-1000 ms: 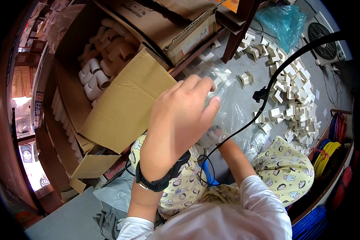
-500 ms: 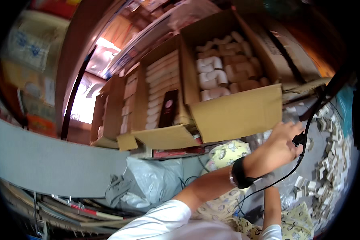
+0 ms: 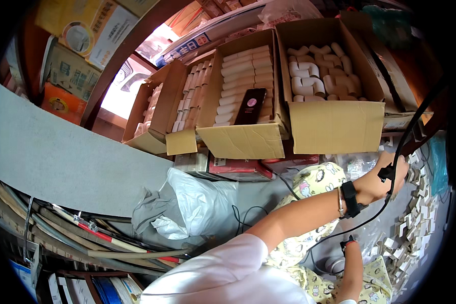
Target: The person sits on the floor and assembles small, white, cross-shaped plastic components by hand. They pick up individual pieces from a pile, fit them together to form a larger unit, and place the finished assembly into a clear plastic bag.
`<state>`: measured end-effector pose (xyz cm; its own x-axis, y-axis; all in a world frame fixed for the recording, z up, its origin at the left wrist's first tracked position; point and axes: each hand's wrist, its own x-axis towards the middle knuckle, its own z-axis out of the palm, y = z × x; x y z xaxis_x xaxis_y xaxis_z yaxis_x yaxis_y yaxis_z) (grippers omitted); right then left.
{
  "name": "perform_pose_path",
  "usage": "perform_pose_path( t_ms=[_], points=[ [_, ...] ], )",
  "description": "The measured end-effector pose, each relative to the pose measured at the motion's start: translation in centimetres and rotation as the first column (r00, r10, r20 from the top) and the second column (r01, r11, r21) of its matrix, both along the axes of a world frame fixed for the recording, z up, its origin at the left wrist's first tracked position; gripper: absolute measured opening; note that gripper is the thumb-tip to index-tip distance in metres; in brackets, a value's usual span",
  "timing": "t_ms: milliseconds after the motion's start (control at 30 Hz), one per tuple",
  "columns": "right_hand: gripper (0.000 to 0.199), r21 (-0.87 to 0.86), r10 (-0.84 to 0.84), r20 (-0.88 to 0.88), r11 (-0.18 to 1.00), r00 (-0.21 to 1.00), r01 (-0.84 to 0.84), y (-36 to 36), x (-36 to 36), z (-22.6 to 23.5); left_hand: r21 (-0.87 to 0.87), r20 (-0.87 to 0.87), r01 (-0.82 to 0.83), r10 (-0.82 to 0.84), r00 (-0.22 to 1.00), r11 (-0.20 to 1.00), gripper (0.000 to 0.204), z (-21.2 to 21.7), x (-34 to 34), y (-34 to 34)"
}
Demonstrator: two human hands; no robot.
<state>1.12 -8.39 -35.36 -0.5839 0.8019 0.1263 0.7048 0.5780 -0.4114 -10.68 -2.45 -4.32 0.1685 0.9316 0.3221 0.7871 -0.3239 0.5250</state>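
Left hand: stretched out to the right at the end of a bare forearm, with a black band and a thin bracelet at the wrist; it rests at the edge of the pile of small white parts. Its fingers are curled over the parts, but I cannot tell whether they hold any.
Right hand: out of sight; only the forearm shows, low in the picture, so the state of its fingers cannot be told.
Black cable: runs down from the upper right and crosses the left hand, with a small black clip against the hand.
Small white parts: heaped loose along the right side, just beside and under the left hand.
Boxes: an open cardboard box of white pipe elbows stands above the hand; left of it, a box of straight white pieces with a dark phone lying on top.
Lap: yellow patterned cloth under the arm.
Lower left: a crumpled white plastic bag.
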Motion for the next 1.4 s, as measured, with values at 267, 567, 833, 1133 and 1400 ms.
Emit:
perform_pose_path(
  t_ms=[267, 567, 833, 1133, 1400],
  points=[
    [0.027, -0.19, 0.591, 0.533, 0.781, 0.605, -0.596, 0.5, 13.6, -0.7, 0.161, -0.099, -0.002, 0.018, 0.995, 0.987, 0.019, -4.2, 3.2, 2.3],
    [0.013, -0.264, 0.639, 0.508, 0.754, 0.578, -0.601, -3.0, 21.3, 4.9, 0.135, -0.173, -0.005, 0.028, 0.984, 0.991, 0.015, -3.2, 6.3, 1.9],
    [0.031, -0.449, 0.228, 0.531, 0.892, 0.816, 0.043, 1.1, 32.7, 1.5, 0.158, 0.031, 0.038, -0.044, 0.999, 0.987, 0.015, -7.9, 9.2, 3.9],
    [0.091, -0.284, -0.58, 0.439, 0.635, 0.686, 0.718, 2.9, 42.7, -11.5, 0.073, -0.204, 0.162, -0.145, 0.968, 0.984, 0.015, -2.8, 11.1, 2.1],
    [0.069, -0.38, -0.78, 0.107, 0.541, 0.617, 0.75, 1.4, 39.0, -15.3, 0.346, 0.349, 0.266, -0.386, 0.854, 0.9, 0.013, -3.7, 11.5, -0.2]
  ],
)
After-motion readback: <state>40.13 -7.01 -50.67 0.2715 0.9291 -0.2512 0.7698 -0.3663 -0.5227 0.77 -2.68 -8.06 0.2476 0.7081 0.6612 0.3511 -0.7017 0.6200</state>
